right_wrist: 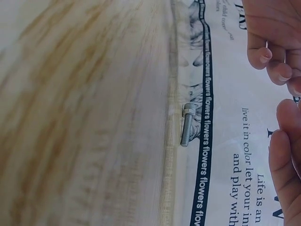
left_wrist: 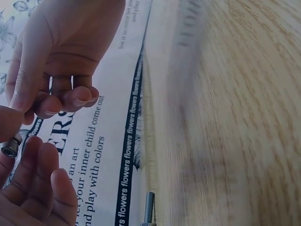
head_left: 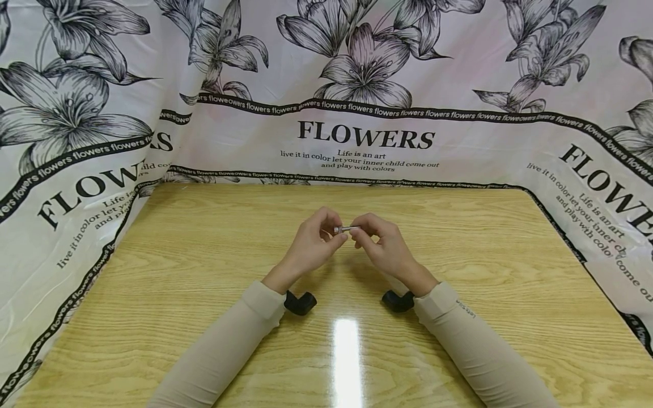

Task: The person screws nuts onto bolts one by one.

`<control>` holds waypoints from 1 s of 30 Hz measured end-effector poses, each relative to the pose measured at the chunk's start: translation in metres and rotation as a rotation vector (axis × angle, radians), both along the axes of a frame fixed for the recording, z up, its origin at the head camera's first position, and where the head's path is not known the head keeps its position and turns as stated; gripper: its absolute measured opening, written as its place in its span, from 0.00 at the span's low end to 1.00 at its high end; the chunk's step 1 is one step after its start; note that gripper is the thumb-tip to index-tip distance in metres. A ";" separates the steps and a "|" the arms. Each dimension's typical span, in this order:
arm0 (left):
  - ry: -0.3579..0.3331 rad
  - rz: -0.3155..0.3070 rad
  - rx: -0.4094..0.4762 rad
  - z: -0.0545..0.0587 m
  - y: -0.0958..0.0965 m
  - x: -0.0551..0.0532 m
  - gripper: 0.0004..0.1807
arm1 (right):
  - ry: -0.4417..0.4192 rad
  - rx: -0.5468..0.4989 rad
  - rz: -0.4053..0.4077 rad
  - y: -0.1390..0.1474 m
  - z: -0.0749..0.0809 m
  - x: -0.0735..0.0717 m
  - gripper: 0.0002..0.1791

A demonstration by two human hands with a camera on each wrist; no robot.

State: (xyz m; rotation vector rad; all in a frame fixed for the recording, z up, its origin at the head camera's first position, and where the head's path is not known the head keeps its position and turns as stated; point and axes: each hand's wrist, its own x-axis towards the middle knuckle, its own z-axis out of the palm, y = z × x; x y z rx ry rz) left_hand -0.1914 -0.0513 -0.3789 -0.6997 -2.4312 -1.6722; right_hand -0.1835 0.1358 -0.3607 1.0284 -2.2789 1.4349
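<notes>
Over the middle of the table, my left hand [head_left: 317, 241] pinches a small metal bolt [head_left: 348, 229] by its head end. My right hand [head_left: 384, 242] holds the other end of the shank between thumb and index finger, so the bolt lies roughly level between both hands. In the left wrist view a silvery socket head [left_wrist: 9, 148] peeks out between fingertips, partly hidden by them. A threaded bolt with a nut [left_wrist: 148, 209] shows at the bottom of that view. The right wrist view has a similar bolt [right_wrist: 188, 125], overlapping the far table edge and backdrop.
The light wood tabletop [head_left: 204, 243] spreads around the hands, with a glare streak in front. A white cloth printed with flowers and lettering [head_left: 367, 136] stands along the back and both sides. Black wrist devices [head_left: 300, 303] sit at the cuffs.
</notes>
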 end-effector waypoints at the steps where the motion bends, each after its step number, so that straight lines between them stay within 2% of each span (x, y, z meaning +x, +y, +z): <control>1: -0.003 0.000 0.000 0.000 0.000 0.000 0.07 | 0.002 0.000 0.000 0.000 0.000 0.000 0.05; 8: -0.015 0.020 -0.027 0.000 0.001 -0.001 0.07 | 0.015 -0.005 0.005 0.000 -0.001 -0.001 0.05; 19: -0.062 0.002 -0.014 0.000 -0.001 0.000 0.17 | 0.024 -0.016 0.016 -0.001 -0.001 -0.002 0.05; 27: -0.050 0.039 -0.024 0.000 0.000 0.000 0.13 | 0.019 -0.006 0.014 0.000 -0.001 -0.001 0.06; 30: -0.046 0.026 -0.016 0.001 0.000 0.001 0.12 | 0.023 0.000 0.016 0.000 -0.001 0.000 0.06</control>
